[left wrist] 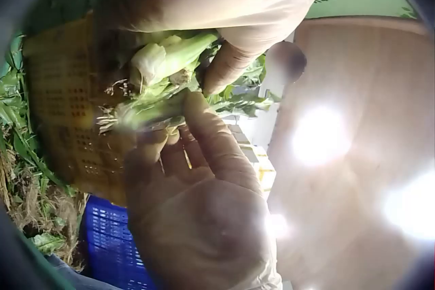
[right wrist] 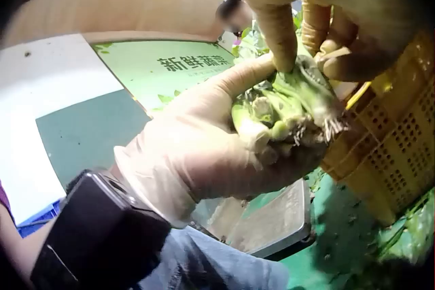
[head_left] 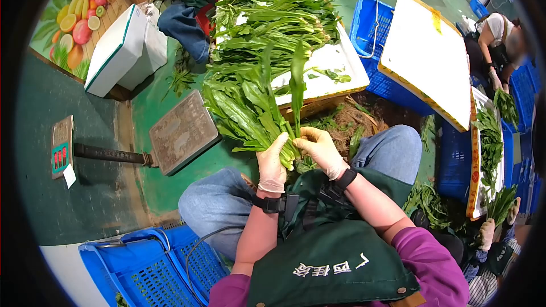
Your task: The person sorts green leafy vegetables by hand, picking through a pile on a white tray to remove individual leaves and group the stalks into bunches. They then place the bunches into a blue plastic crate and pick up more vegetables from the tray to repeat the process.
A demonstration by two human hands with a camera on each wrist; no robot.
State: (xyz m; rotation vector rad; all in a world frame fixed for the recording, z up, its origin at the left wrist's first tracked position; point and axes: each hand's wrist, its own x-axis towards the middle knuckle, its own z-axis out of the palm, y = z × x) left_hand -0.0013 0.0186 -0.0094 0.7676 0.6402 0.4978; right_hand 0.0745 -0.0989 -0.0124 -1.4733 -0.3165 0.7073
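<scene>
My gloved left hand (head_left: 272, 162) grips a bunch of long-leaved greens (head_left: 244, 108) by the stem ends, its leaves fanning away from me. Thumb and fingers of my gloved right hand (head_left: 321, 150) pinch a single leafy stalk (head_left: 297, 82) beside the bunch, its leaf pointing up. In the right wrist view the cut pale stem ends (right wrist: 262, 123) lie in the left palm, with the right fingers (right wrist: 282, 38) at the stalk over them. Small stringy roots (left wrist: 109, 118) show at the stalk's end in the left wrist view.
Ahead, a white foam board (head_left: 335, 59) bears heaped greens (head_left: 273, 23). A platform scale (head_left: 185, 131) stands at left, blue crates (head_left: 153, 267) behind it near me. At right, a foam lid (head_left: 426, 57) leans over a blue basket (head_left: 364, 28). Other gloved people handle greens around.
</scene>
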